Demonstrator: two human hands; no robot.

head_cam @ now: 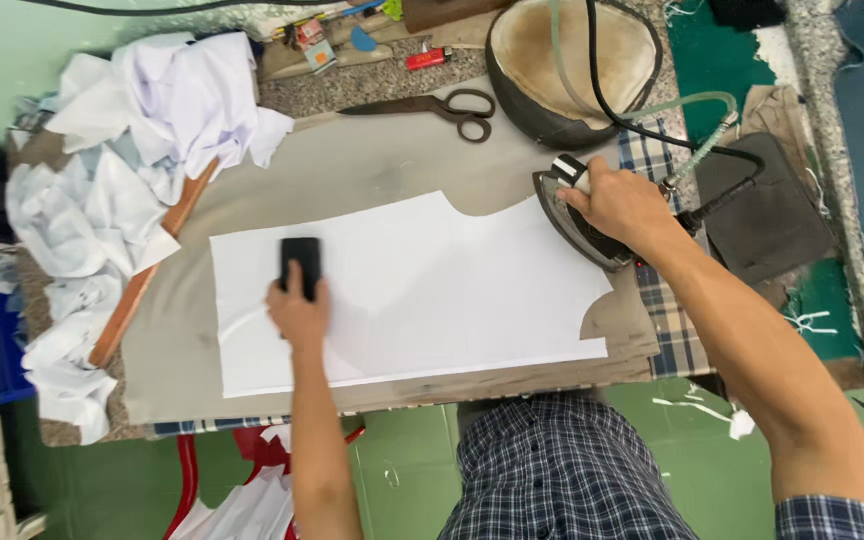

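White fabric panel [422,290]: a cut piece lying flat in the middle of the frame, long axis running left to right, with a curved notch cut into its upper edge and another at the lower right corner.
Pressing board [372,170]: a grey padded surface under the panel, filling the centre of the frame; a checked cloth [667,330] shows at its right edge.
Heap of white cloth [122,180]: piled at the upper left, well apart from the panel, partly over a wooden stick [147,270].
Iron [582,220]: dark, at the right end of the panel, its nose touching the panel's upper right edge; a hose and cable run up and away from it.
Right hand [620,205]: fingers wrapped tight around the iron's handle.
Left hand [299,310]: on the left part of the panel, fingers closed over a small black block [301,262] that presses down on the fabric.
Key relation: the panel stretches leftward from the iron toward the black block, so the length of the fabric lies between the two hands; the right hand is the one at the iron.
Scissors [432,105]: dark, lying shut above the board, near neither hand.
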